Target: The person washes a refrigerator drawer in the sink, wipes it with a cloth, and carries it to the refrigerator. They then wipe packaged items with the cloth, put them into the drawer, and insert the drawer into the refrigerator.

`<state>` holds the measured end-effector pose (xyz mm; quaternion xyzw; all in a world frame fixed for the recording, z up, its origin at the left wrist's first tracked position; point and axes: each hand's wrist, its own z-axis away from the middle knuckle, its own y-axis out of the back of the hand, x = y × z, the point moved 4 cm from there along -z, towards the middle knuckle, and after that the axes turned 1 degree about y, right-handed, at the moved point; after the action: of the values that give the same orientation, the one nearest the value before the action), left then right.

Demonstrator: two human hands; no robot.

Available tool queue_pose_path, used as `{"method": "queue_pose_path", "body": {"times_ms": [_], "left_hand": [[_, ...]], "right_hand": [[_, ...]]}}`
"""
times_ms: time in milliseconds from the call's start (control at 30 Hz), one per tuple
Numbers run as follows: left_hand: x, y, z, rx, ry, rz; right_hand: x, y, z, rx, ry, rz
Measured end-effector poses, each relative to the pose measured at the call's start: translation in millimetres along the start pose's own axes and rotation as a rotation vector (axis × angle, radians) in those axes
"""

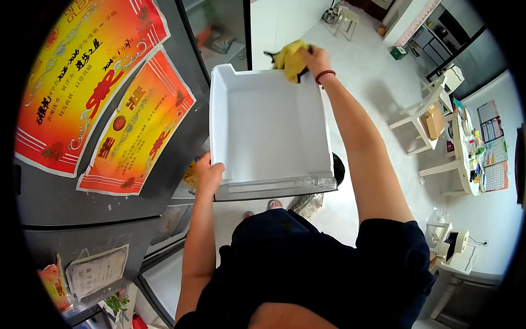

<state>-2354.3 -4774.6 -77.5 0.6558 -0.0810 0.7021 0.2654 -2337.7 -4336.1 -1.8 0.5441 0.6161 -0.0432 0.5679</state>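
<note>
A white refrigerator drawer (268, 126) with a clear front strip (274, 189) is held up before my body, its inside bare. My left hand (210, 174) grips the drawer's left side near the clear strip, thumb over the rim. At the far right corner, my right hand (316, 59) is closed on a yellow and dark cloth (291, 59), which hangs over the drawer's far rim. A red band circles my right wrist.
At left stands a grey refrigerator door (181, 126) with red and yellow certificates (137, 123) on it. The open fridge compartment (216, 33) lies beyond. White chairs (430, 118) and a cluttered white table (463, 151) stand to the right. A plastic bag (308, 204) lies on the floor below the drawer.
</note>
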Motion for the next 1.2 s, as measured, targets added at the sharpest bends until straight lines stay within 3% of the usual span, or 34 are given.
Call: {"method": "queue_pose_path", "body": {"times_ms": [67,133,200,267,333,400,467,533,700,800,833,933,1067,1133,1200], "left_hand": [[-5,4,-3,-0.021,0.033,-0.020],[-5,5,-4,-0.033,0.027,-0.037],[-6,5,-6,-0.038,0.028,-0.017],[-5,3,-10,-0.039,0.032,0.037],[0,1,-9,-0.058,0.068,0.057],[3,1,-12,-0.084,0.118,0.103],[3,4,-21,-0.099,0.136,0.100],[-6,9,-28,-0.110,0.159,0.224],[-3,-8,-41,-0.064,0.164,0.164],[13,-23,-32,-0.030,0.161,0.139],[12,-25,-31,-0.059,0.161,0.154],[17,-32,-30,-0.102,0.148,0.189],[23,-36,-25,-0.113,0.157,0.173],[15,-37,-30,-0.118,0.143,0.211],[12,-37,-29,-0.104,0.157,0.197]], "right_hand": [[14,29,4,0.254,-0.150,-0.453],[14,70,12,0.360,-0.159,-0.771],[3,110,34,0.266,-0.024,-0.934],[-5,132,68,0.149,-0.047,-0.835],[34,107,87,0.065,-0.192,-0.806],[76,43,121,-0.170,-0.478,-0.976],[53,2,174,-0.225,-0.730,-1.171],[40,2,210,-0.283,-0.726,-0.864],[30,47,266,-0.151,-0.752,-0.980],[34,61,288,0.202,-0.486,-1.006],[41,58,298,0.452,-0.572,-1.050],[31,59,326,0.798,-0.574,-1.013],[-3,76,336,0.861,-0.380,-0.579],[-25,89,334,0.874,-0.118,-0.333],[-44,93,335,0.789,0.056,0.157]]}}
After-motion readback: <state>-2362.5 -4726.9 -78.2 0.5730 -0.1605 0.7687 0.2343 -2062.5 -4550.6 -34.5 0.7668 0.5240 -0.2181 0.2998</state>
